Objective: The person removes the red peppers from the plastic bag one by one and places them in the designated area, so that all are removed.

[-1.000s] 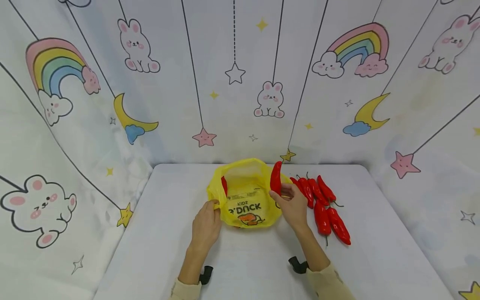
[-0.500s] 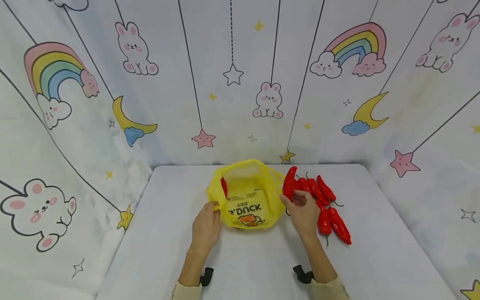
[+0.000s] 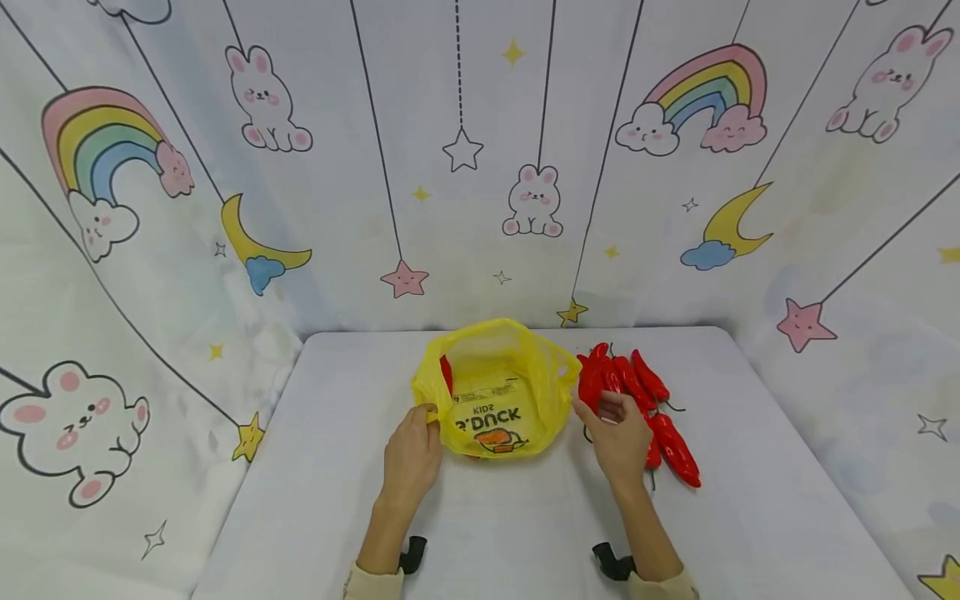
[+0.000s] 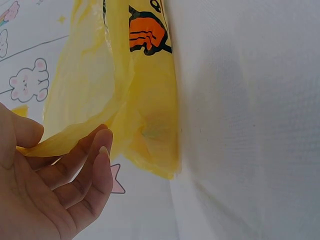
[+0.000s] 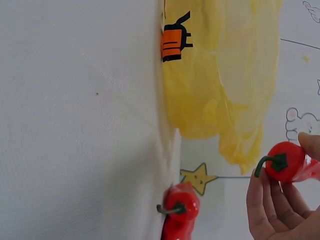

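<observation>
A yellow plastic bag (image 3: 551,404) with a printed duck logo stands on the table, its mouth facing up and toward me. My left hand (image 3: 411,458) pinches the left edge of the bag; the left wrist view shows that hand (image 4: 60,187) with the film between thumb and fingers. Inside the bag's left side, part of something red (image 3: 447,372) shows. To the right of the bag, my right hand (image 3: 624,442) holds a red chili pepper (image 3: 589,383), tip upward. In the right wrist view, the green stem of this pepper (image 5: 286,152) points out between thumb and fingers.
Several more red peppers (image 3: 677,450) lie in a group just right of and behind my right hand. The white table (image 3: 495,533) ends at a patterned cloth backdrop (image 3: 465,217). A black device (image 3: 613,562) sits at each wrist.
My right hand has moved right and slightly toward me, carrying the pepper from the bag's right rim to beside the other peppers. My left hand keeps its hold on the bag.
</observation>
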Tool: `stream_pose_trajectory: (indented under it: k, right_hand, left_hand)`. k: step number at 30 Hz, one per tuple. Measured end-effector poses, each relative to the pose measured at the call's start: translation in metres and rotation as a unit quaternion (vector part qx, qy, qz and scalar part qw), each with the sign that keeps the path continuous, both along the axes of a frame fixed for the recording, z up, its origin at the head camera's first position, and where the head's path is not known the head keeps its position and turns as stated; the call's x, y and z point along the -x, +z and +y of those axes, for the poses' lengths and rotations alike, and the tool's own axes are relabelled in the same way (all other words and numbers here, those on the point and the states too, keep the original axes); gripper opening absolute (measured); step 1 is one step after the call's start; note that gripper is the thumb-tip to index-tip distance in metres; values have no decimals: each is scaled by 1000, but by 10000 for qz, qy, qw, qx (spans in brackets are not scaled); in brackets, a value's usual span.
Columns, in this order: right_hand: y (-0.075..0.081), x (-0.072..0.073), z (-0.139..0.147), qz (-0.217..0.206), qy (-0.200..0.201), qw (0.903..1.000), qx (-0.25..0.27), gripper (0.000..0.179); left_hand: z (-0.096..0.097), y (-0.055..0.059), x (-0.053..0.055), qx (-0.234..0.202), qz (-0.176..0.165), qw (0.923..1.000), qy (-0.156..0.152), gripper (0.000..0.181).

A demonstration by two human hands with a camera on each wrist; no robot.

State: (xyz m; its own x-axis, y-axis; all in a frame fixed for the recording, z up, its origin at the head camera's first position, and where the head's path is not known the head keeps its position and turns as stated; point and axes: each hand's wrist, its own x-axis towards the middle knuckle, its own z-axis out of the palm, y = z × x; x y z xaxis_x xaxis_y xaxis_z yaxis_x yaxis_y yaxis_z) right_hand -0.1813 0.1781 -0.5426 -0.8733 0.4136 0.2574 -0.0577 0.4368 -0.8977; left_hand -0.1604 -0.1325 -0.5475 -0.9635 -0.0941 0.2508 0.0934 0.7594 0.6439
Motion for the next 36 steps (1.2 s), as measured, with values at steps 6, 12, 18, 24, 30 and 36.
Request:
stream_pose_trajectory:
  k: [6, 12, 18, 24, 30, 36]
  right_hand:
    - [-5, -3, 8, 30, -129, 9999, -112, 62]
    - [-8, -8, 13, -281, -225, 9990, -274, 62]
    - [-13, -14, 20, -507, -318, 9976, -357, 64]
    - [-20, -19, 28, -644, -477, 9958, -449, 65]
    - [-21, -22, 37, -731, -595, 9926, -770, 59]
    - [-20, -22, 47, -931, -684, 9870, -1121, 58]
  left_hand:
    - [0, -1, 0, -7, 7, 10000, -8, 29]
    - [-1, -2, 0, 0, 11, 10000, 13, 29]
    - [0, -1, 0, -36, -7, 10000, 22, 30]
    - [1, -1, 0, -70, 17, 10000, 21, 29]
    - [0, -4, 1, -47, 8, 10000, 6, 29]
    - [1, -3, 0, -58, 39, 10000, 3, 29]
